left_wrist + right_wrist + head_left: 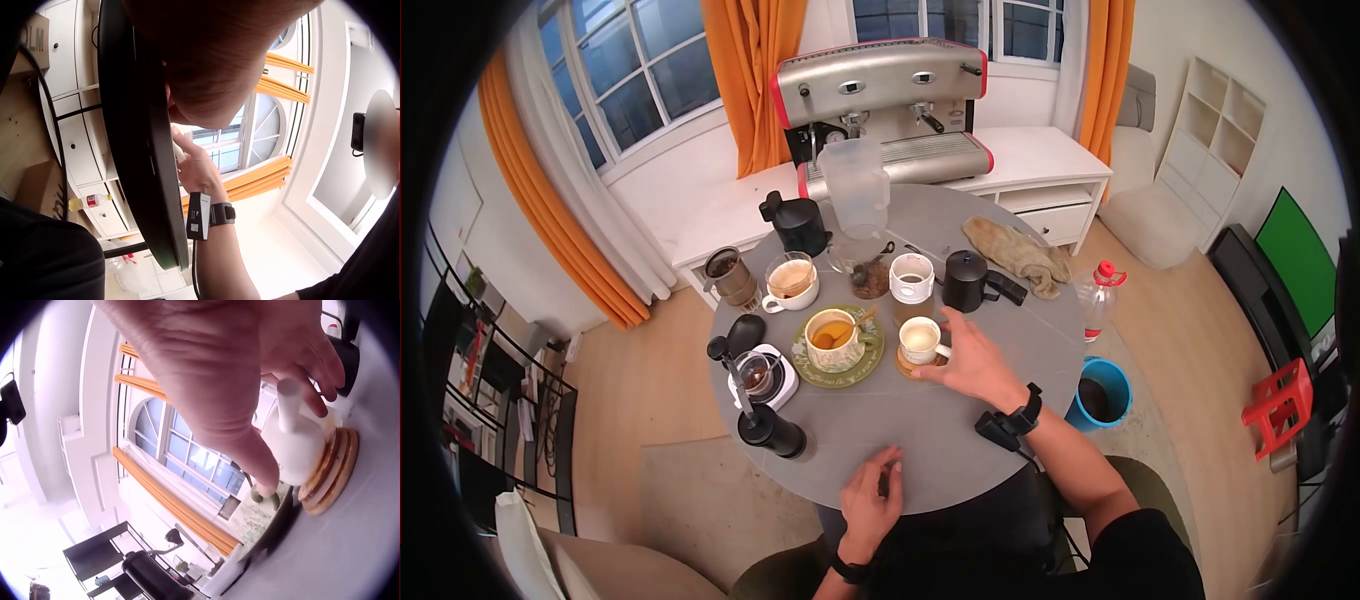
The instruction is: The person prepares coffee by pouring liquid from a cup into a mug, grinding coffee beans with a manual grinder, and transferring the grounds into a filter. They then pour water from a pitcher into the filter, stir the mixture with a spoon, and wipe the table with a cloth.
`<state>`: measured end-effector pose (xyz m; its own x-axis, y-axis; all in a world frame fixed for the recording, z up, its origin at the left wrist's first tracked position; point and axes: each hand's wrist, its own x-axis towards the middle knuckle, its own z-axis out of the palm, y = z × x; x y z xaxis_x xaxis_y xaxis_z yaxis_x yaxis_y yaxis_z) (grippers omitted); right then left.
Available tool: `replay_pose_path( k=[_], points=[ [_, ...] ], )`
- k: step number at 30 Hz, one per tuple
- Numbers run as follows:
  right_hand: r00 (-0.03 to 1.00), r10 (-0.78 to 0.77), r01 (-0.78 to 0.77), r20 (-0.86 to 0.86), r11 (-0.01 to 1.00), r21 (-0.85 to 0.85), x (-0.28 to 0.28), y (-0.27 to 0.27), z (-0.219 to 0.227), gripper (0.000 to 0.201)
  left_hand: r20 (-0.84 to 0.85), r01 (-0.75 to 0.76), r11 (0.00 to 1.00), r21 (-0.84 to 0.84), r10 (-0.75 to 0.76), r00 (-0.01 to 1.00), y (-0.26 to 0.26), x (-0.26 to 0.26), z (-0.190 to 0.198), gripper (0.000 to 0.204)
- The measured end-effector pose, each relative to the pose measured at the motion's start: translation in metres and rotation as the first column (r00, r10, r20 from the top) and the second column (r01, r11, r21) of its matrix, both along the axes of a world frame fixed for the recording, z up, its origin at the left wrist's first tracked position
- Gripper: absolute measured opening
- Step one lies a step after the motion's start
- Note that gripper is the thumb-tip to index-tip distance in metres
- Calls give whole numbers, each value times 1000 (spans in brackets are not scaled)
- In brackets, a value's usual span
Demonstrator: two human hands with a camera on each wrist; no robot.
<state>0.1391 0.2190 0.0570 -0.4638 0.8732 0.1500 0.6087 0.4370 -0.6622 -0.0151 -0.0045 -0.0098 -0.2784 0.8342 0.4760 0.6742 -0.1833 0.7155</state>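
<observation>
A small white cup (920, 340) with coffee-coloured liquid stands upright on a round wooden coaster (907, 366). My right hand (980, 362) reaches around it from the right, thumb and fingers spread. In the right wrist view the thumb (265, 469) extends past the cup (299, 450) on one side, the fingers on the other, with the handle between. My left hand (870, 502) rests at the front table edge, fingers loosely bent, holding nothing visible. Left of the white cup, a patterned cup (832, 352) of orange-yellow liquid sits on a green saucer (865, 370).
Behind the white cup are a glass with a white collar (912, 280) and a black pot (966, 282). A hand grinder (772, 432) and a scale (778, 392) holding a glass stand left. A cloth (1018, 250) lies at the back right; a blue bin (1102, 392) is beside the table.
</observation>
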Motion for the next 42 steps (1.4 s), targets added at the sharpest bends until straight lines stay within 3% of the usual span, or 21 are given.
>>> replay_pose_path(
  k=[5, 11, 29, 38, 42],
  points=[
    [991, 8, -5, 130, 1000, -23, -14, -3, 1, 111, -4, -18, 1000, -13, 18, 1000, -2, -1, 0, 27],
    [996, -23, 24, 83, 1000, -15, -15, 5, -3, 106, -16, -9, 1000, -3, 9, 1000, -1, 1, 0, 27],
    [983, 35, -19, 178, 995, -94, 3, -16, 12, 111, -42, -16, 1000, -6, 16, 999, 1, 1, 1, 27],
    [991, 135, -134, -9, 990, 36, 19, -16, 31, 107, -54, -32, 999, 3, 32, 998, 1, 0, -1, 27],
    [989, 81, -69, -122, 993, 95, 15, 19, 64, 97, -53, -26, 1000, -3, 26, 998, 0, 1, 1, 27]
  ],
)
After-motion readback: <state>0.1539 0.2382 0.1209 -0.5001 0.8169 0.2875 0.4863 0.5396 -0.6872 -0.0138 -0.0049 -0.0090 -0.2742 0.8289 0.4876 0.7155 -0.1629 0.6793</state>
